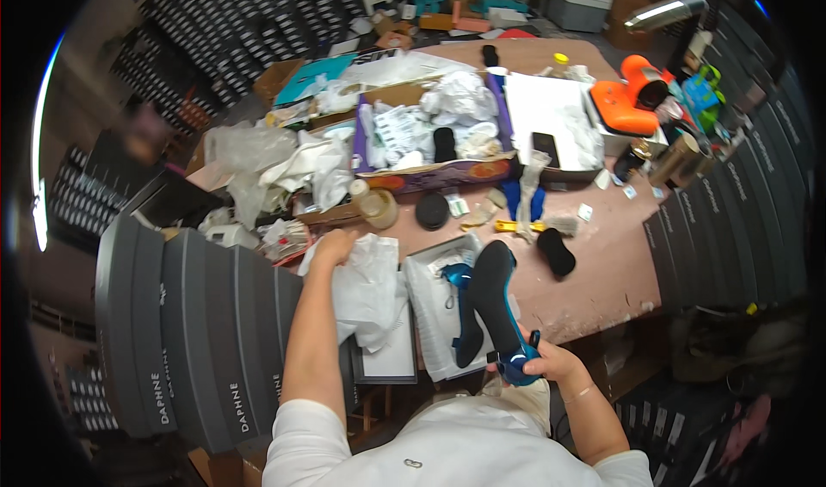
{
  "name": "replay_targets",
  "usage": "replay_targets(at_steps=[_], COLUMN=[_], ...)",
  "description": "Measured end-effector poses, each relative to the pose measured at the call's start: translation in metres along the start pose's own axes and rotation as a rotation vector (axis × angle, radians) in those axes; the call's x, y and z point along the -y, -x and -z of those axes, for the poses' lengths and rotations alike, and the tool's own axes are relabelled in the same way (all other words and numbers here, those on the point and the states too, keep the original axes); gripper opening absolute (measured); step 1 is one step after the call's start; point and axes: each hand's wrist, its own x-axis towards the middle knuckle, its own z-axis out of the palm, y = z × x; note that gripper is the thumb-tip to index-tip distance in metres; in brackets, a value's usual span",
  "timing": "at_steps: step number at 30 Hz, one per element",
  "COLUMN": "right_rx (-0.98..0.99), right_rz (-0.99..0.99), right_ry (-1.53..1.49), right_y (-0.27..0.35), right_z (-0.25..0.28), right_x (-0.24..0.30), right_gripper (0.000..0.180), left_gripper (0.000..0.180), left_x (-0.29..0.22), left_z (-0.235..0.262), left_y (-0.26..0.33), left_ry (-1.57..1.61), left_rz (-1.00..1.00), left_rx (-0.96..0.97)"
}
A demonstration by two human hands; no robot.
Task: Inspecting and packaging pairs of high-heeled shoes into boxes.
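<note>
My right hand (pixel 555 362) is closed around the strap end of a blue high-heeled shoe (pixel 495 289), whose long dark sole faces up. The shoe is tilted above an open shoe box (pixel 422 293) lined with white paper. Blue, shiny material (pixel 456 274) shows inside the box, partly hidden by the shoe. To the left, my left hand (pixel 336 246) is closed at the upper edge of crumpled white tissue paper (pixel 366 285); its fingertips are partly hidden. Beneath the paper lies a white-lined box lid (pixel 391 349).
Stacked grey shoe boxes (pixel 198 332) stand close by my left arm, with more stacks (pixel 731 220) at right. Beyond my hands are a jar (pixel 377 208), a round black tin (pixel 432 212), a brush (pixel 559 226), a black pad (pixel 556 253) and a paper-filled carton (pixel 430 177).
</note>
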Motion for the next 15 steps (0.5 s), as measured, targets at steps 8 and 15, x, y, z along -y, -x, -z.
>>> replay_targets(at_steps=[8, 15], right_rx=[0.253, 0.339], right_rz=[0.192, 0.053], right_ry=[-0.31, -0.148], right_y=[0.006, 0.021], right_z=[0.003, -0.041], right_x=[-0.03, -0.033], right_gripper=[0.079, 0.089], left_gripper=[0.016, 0.037], left_x=[-0.085, -0.059], left_z=[0.006, -0.026], left_y=[0.172, 0.228], left_ry=[0.301, 0.493], left_rz=[-0.511, -0.683], left_rx=[-0.51, -0.48])
